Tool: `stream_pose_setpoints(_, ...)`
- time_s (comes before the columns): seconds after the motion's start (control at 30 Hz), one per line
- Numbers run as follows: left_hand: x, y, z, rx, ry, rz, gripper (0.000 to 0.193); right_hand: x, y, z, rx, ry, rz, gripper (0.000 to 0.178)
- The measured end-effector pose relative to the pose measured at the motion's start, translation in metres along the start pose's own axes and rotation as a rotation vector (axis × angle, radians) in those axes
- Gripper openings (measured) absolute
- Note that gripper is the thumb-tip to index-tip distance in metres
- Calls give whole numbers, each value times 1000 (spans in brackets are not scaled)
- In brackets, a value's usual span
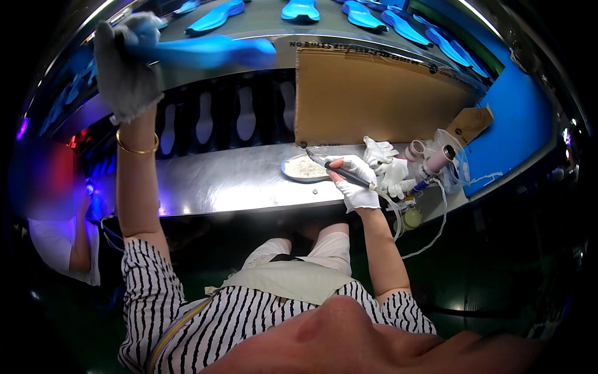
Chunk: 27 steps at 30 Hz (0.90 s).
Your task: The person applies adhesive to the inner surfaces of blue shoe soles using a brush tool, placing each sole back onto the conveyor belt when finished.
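Note:
A blue shoe sole point(208, 52), smeared by motion, is held at its left end by my left hand point(128, 75). That hand wears a grey-white glove, closed, and is raised at the far left beside the conveyor. My right hand point(355, 177) wears a white glove with bare fingertips. Closed around it like a pen is a black-handled tool point(349, 174) with a thin metal tip and a pale cord trailing behind. The tool's tip points up and left, over a shallow dish of whitish material point(288, 172) on the metal ledge.
Several blue soles point(301, 9) lie on the conveyor point(261, 23) at the back. A cardboard sheet point(386, 100) stands along its front. White gloves point(389, 165), thread spools point(441, 159) and a plastic bag crowd the ledge's right end. Another person point(62, 243) is at the left.

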<state>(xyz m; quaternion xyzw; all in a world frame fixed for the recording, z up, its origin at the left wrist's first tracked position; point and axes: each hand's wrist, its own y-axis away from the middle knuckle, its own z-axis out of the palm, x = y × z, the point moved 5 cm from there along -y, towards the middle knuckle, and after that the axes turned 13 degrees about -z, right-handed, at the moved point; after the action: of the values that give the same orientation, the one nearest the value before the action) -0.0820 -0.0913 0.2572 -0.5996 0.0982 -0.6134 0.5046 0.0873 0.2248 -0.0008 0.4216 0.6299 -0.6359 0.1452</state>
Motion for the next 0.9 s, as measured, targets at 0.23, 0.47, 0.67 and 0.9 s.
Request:
stream_pose_setpoints(0.23,-146,111,10,67,548,-657,52,-19,-1,26,4,-32,135,21)
stream_pose_setpoints(0.47,-196,251,47,360,938,-887,93,-10,9,22,136,-203,232,22)
stream_pose_setpoints(0.67,-214,232,53,532,976,-797,87,-32,-11,85,-20,-341,204,19)
stream_pose_setpoints(0.9,-252,222,76,691,605,-731,75,-29,-24,85,71,-32,-39,19)
